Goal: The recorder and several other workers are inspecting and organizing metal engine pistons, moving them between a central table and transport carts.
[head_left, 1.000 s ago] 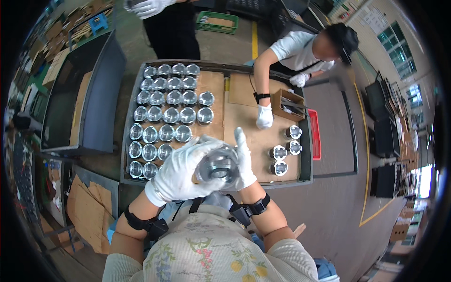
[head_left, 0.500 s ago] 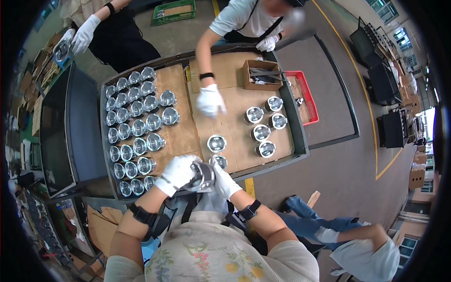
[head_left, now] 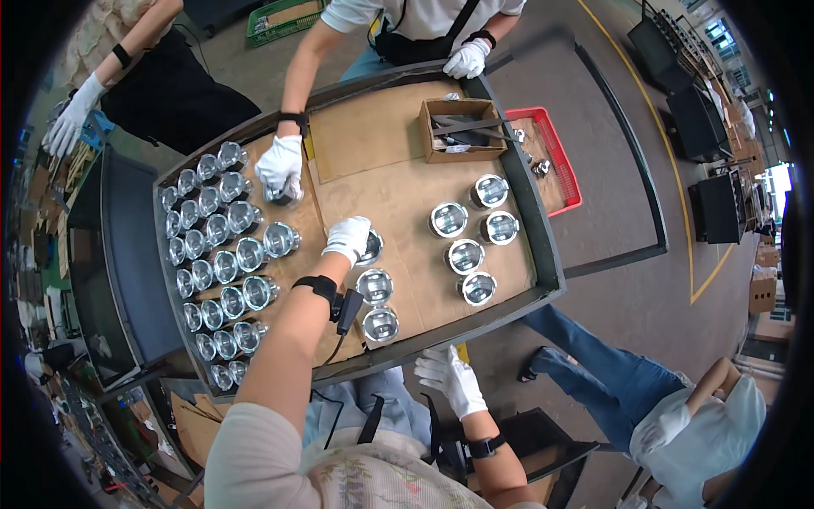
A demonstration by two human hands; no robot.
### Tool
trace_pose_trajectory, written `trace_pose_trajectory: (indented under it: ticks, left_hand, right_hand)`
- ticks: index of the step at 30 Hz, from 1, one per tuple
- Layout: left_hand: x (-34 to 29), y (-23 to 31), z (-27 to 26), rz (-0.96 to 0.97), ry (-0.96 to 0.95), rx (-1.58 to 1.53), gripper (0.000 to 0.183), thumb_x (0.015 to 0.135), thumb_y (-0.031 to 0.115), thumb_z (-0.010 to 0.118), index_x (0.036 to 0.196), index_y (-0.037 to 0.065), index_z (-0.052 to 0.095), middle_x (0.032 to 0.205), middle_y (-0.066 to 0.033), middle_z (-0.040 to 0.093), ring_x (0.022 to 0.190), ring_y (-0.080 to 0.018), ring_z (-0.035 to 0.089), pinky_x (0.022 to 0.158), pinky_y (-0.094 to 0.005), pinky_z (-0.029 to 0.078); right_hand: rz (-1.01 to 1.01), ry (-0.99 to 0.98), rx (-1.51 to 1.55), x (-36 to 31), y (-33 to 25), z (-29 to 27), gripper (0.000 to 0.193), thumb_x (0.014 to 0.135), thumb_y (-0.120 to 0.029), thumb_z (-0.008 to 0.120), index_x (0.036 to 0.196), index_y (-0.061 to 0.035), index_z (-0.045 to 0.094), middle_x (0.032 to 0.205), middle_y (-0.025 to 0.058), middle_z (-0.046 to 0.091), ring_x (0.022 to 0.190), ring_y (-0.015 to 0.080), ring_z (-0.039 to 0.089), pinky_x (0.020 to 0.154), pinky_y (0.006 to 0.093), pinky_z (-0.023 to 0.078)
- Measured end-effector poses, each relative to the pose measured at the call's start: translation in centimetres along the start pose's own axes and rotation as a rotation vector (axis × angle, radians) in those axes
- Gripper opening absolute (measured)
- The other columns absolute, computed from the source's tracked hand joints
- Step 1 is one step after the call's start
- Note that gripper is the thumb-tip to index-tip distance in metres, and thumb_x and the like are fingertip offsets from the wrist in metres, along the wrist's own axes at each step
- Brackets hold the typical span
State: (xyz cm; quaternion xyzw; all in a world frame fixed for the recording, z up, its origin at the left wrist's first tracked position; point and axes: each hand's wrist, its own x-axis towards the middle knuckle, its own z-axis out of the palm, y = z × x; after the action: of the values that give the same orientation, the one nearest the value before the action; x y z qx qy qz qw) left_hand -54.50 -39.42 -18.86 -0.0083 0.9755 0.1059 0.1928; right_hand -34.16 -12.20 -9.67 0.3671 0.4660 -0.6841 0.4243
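Note:
My left hand (head_left: 348, 240), in a white glove, reaches across the cardboard-lined table and grips a shiny metal piston (head_left: 371, 247), its fingers partly hiding it. Two more pistons stand just nearer to me in the same line, one piston (head_left: 375, 287) behind the nearest piston (head_left: 381, 324). By the table's near edge my gloved right hand (head_left: 452, 380) is held with its fingers apart and nothing in it. Rows of pistons (head_left: 225, 266) fill the table's left part. A co-worker's gloved hand (head_left: 280, 167) is closed around another piston (head_left: 287, 195) beside those rows.
Several pistons (head_left: 465, 255) stand on the right part. A cardboard box (head_left: 463, 155) with dark flat pieces sits at the far right corner. The table's raised dark rim (head_left: 424, 340) surrounds everything. A red crate (head_left: 573, 174) lies beyond it. Other people stand at far left and lower right.
My hands have parted: the left carried the piston forward to the line of two, and the right drew back. The co-worker's hand moved left onto a piston. The view has shifted.

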Motion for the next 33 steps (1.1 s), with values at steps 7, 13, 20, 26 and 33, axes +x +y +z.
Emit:
trace_pose_trajectory:
  ticks: [7, 13, 20, 26, 33]
  left_hand:
    - [2.0, -0.7, 4.2, 0.051, -0.091, 0.033, 0.019, 0.082, 0.016, 0.052, 0.097, 0.01, 0.063, 0.097, -0.0169, 0.065, 0.089, -0.0334, 0.064, 0.077, -0.0426, 0.051]
    - [-2.6, -1.7, 3.5, 0.128, 0.262, -0.073, 0.031, 0.078, 0.014, 0.055, 0.108, 0.008, 0.056, 0.113, -0.0113, 0.058, 0.105, -0.0276, 0.056, 0.085, -0.0406, 0.047]
    - [-15.6, 2.3, 4.4, 0.279, 0.271, -0.13, 0.037, 0.071, 0.017, 0.061, 0.108, 0.016, 0.057, 0.109, -0.0035, 0.054, 0.085, -0.0228, 0.057, 0.076, -0.0399, 0.047]
    - [-17.5, 3.8, 7.9, 0.285, 0.117, -0.119, 0.041, 0.071, 0.019, 0.063, 0.111, 0.027, 0.057, 0.131, -0.014, 0.041, 0.084, -0.0266, 0.062, 0.064, -0.0418, 0.051]
    - [-13.2, 3.7, 11.7, -0.231, -0.174, -0.487, 0.044, 0.087, 0.041, 0.049, 0.122, 0.017, 0.038, 0.08, -0.0221, 0.063, 0.073, -0.0413, 0.062, 0.069, -0.0506, 0.047]
  right_hand:
    - [-0.106, 0.14, 0.009, 1.2, -0.1, -3.5, 0.054, 0.096, -0.046, 0.036, 0.117, 0.0006, 0.055, 0.103, 0.0155, 0.065, 0.088, 0.0244, 0.066, 0.078, 0.034, 0.051]
    - [-0.846, 0.5, -1.175, 3.9, -8.4, -4.5, 0.023, 0.087, -0.031, 0.057, 0.099, -0.0116, 0.063, 0.088, 0.0092, 0.065, 0.072, 0.0222, 0.064, 0.064, 0.0354, 0.05]
    - [-1.008, 0.473, -2.012, 15.6, -13.4, -7.9, 0.034, 0.08, -0.041, 0.059, 0.107, -0.0199, 0.06, 0.086, 0.0097, 0.066, 0.072, 0.031, 0.063, 0.067, 0.0406, 0.049]
    - [-0.525, 0.291, -1.833, 17.7, -13.8, -6.3, 0.044, 0.081, -0.042, 0.05, 0.114, -0.0123, 0.056, 0.088, 0.0215, 0.065, 0.083, 0.0365, 0.063, 0.082, 0.042, 0.047]
    - [-0.478, 0.272, -1.964, 17.2, -13.9, -6.5, 0.044, 0.082, -0.04, 0.05, 0.105, -0.003, 0.055, 0.089, 0.0243, 0.064, 0.086, 0.04, 0.062, 0.082, 0.0447, 0.047]
